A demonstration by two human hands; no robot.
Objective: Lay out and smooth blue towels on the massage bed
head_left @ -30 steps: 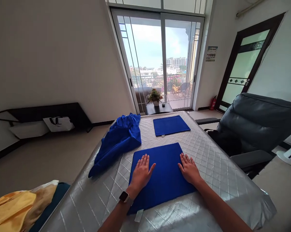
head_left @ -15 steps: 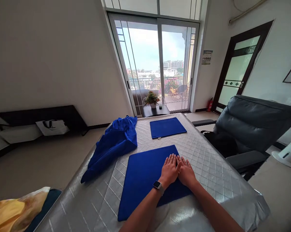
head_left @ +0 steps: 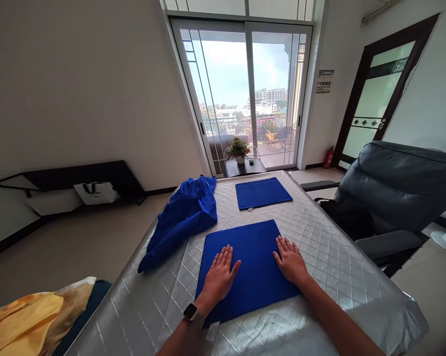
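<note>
My left hand [head_left: 219, 277] and my right hand [head_left: 290, 261] lie flat with fingers spread on a folded blue cloth [head_left: 249, 262], one near each side of its near half. Neither hand grips anything. The cloth rests on a silver quilted surface [head_left: 337, 282], probably a mattress or padded table. A smaller folded blue cloth [head_left: 262, 193] lies farther away, beyond my hands. To the left of my left hand is a crumpled blue towel [head_left: 184, 222]. A dark-strapped smartwatch [head_left: 191, 312] sits on my left wrist.
A dark grey recliner [head_left: 397, 190] stands beyond the right edge of the quilted surface. A yellow patterned cushion [head_left: 30, 316] lies at the lower left. Past the far edge are a potted plant [head_left: 239, 151] on a small dark table and a glass balcony door [head_left: 241, 94].
Half a second ago my hands were side by side on the right part of the near cloth. Now they are apart again, and my left hand has moved left. The view has also shifted.
</note>
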